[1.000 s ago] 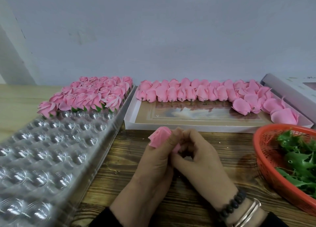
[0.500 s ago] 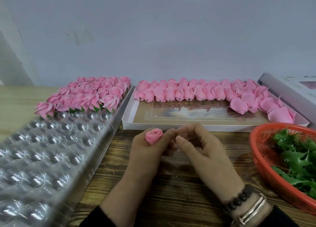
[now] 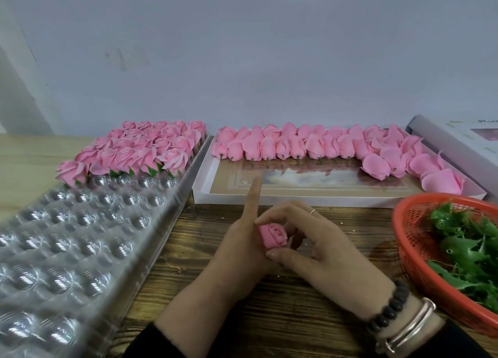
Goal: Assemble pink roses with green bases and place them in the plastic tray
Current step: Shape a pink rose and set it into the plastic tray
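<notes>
The rose (image 3: 273, 235) in the middle is pink. At ten o'clock, the clear plastic tray (image 3: 80, 250) has shiny round bumps, and its pink roses (image 3: 140, 150) have green bases. The basket (image 3: 412, 255) at three o'clock is orange-red, full of green leaves (image 3: 469, 252). The desk (image 3: 269, 322) is brown with dark wood stripes. The wall (image 3: 269, 61) is pale grey-blue.

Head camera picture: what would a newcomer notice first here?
First, the pink rose bud held between the left hand and right hand at centre. Then the finished roses filling the clear plastic tray's far end on the left, and the orange basket of green bases at right.
</notes>
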